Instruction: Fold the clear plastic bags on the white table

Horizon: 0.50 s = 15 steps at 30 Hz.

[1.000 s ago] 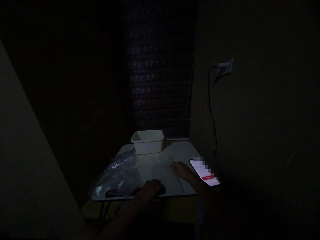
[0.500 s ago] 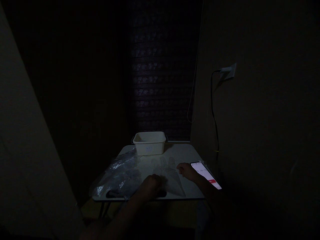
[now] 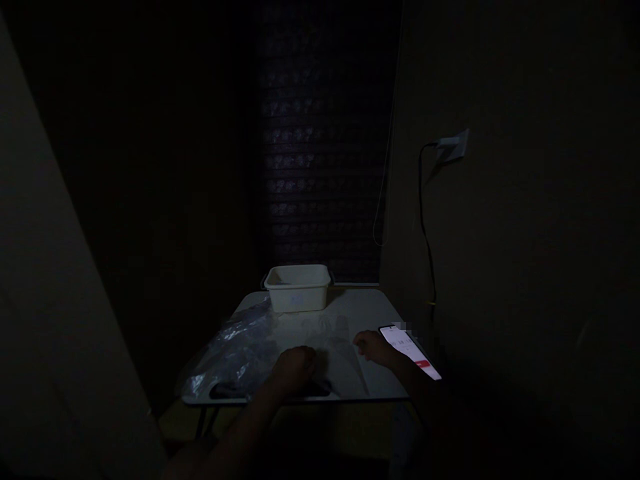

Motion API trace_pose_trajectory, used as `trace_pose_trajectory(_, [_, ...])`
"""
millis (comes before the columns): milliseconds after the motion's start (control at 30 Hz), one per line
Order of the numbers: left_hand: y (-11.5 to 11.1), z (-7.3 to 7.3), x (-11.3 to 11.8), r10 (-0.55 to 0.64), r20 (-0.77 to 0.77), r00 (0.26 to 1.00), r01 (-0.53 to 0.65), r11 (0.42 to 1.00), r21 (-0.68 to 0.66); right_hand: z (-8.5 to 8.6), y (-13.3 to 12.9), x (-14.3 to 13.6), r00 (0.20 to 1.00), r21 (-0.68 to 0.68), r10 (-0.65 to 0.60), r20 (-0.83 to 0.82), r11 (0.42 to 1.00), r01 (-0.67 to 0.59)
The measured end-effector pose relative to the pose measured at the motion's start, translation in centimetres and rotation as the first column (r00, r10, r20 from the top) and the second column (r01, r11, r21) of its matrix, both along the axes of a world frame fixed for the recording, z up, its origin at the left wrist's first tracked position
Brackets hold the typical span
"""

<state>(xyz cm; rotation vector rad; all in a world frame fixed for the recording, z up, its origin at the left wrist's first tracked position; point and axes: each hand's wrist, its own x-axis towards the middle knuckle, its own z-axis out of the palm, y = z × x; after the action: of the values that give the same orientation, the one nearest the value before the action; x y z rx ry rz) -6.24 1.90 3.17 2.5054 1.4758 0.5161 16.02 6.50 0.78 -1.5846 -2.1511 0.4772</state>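
Observation:
The room is dim. My left hand point(image 3: 296, 368) is over the front of a pale folding table point(image 3: 370, 300), its fingers curled together; what they hold, if anything, is too dark to tell. Near the right side, my right hand point(image 3: 371, 347) has its fingers bent at the edge of a thin clear plastic sheet or bag point(image 3: 345, 363) that lies flat between the hands. Whether it grips the plastic is unclear. A heap of crumpled clear plastic point(image 3: 240, 350) covers the table's left part, beside my left hand.
A white tub point(image 3: 299, 297) with handles stands at the table's back. A lit phone point(image 3: 411, 352) lies by my right forearm. On the right wall a plug sits in a socket point(image 3: 457, 145), its black cable point(image 3: 425, 233) hanging down. Behind is a dark blind point(image 3: 310, 160).
My left hand has moved a little to the left, away from the flat plastic's middle. My right hand has stayed almost where it was. The view has shifted slightly.

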Motion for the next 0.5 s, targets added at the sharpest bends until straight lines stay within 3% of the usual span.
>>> trace_pose_trajectory(233, [0.6, -0.7, -0.7, 0.098, -0.127, 0.987, -0.089, 0.993, 0.074, -0.2, 0.1, -0.1, 1.0, -0.029, -0.019, 0.021, 0.999, 0.019])
trace_pose_trajectory(400, [0.7, -1.1, -0.9, 0.103, -0.117, 0.988, -0.101, 0.995, 0.025, -0.3, 0.4, -0.4, 0.999, -0.044, 0.012, 0.044, 0.999, -0.01])
trace_pose_trajectory(500, [0.6, -0.8, -0.8, 0.088, -0.237, 0.967, -0.099, 0.995, -0.032, -0.6, 0.6, -0.4, 0.999, -0.046, 0.003, 0.039, 0.999, -0.001])
